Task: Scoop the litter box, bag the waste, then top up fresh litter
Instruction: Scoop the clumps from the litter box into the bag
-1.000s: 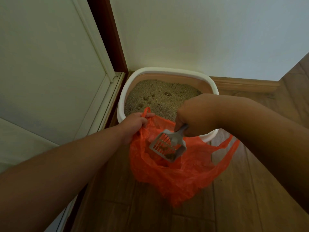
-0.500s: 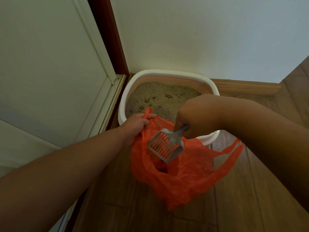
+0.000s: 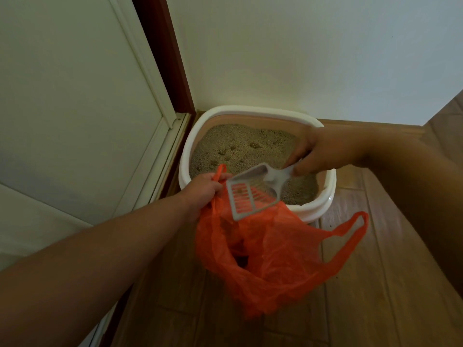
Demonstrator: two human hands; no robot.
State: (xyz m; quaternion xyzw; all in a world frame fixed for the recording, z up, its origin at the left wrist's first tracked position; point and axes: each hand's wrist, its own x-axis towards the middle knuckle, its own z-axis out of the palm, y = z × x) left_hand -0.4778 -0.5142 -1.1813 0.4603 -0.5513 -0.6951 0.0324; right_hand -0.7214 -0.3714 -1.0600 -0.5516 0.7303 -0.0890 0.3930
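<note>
Scooping again looks like the step in hand: scoop (image 3: 253, 194) emptied but for a crumb on the slots, held above the bag (image 3: 265, 254) mouth, near rim of the box (image 3: 323, 196) just behind. Best to swing back over the litter (image 3: 240, 144), slide the slotted blade under the dark clumps toward the back, lift level, shake lightly over the box so clean grains fall through, then tip well inside the bag rather than at its lip. Right hand (image 3: 323, 151) curled round the scoop handle, thumb and fingers pinching it close to the blade. Left hand (image 3: 203, 191) clenched on one bag handle, holding the mouth up and open beside the box; worth keeping that side high. Other bag handle lying loose on the floor (image 3: 375, 296). Waste dimly visible deep in the bag. Fresh litter supply not in view.
</note>
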